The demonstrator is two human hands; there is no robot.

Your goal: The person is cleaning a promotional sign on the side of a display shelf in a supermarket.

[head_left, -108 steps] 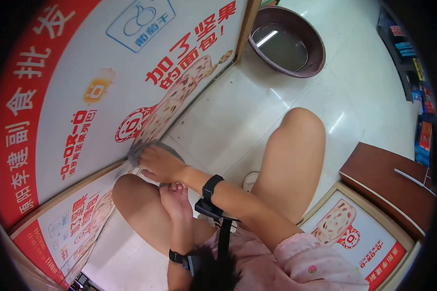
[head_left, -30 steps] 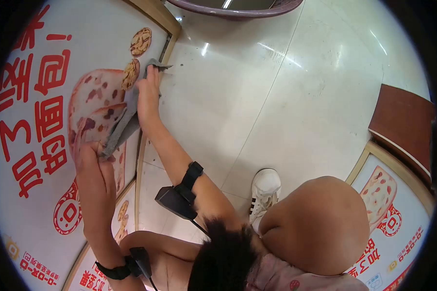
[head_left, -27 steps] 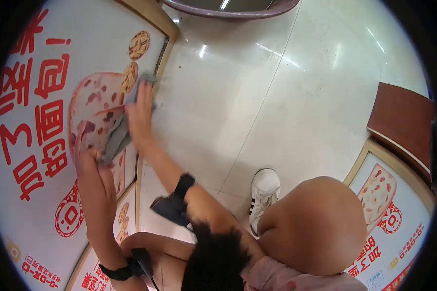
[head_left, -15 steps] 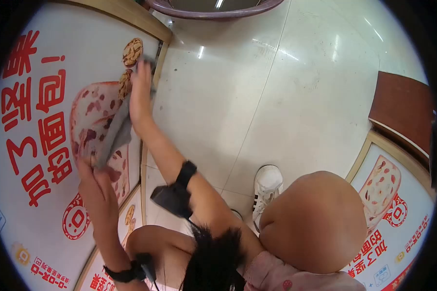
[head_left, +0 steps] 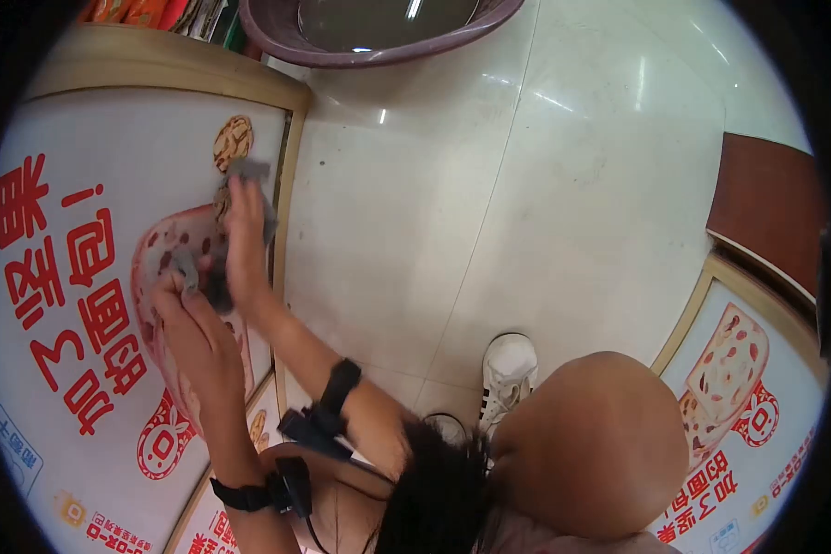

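A grey cloth (head_left: pixel 214 283) is bunched against the white printed panel (head_left: pixel 171 129), over its picture of a bread slice. My left hand (head_left: pixel 198 337) pinches one part of the cloth between thumb and fingers. Higher up, my right hand (head_left: pixel 245 245) lies with fingers stretched out along the cloth, pressing it towards the panel near its wooden edge. Part of the cloth shows beyond the right fingertips. The palm side of the right hand is hidden.
A purple basin (head_left: pixel 379 55) of dark water stands on the tiled floor (head_left: pixel 406 203) at the top. Packaged goods (head_left: pixel 138 13) sit above the panel's wooden frame (head_left: pixel 175 65). Another printed panel (head_left: pixel 711 369) and a brown board (head_left: pixel 766 203) are at right, beyond my knee (head_left: pixel 591 443).
Both hands have come closer together, bunching the cloth that was stretched between them. My right hand has moved down along the panel. The view has shifted, showing more of the basin and panel top.
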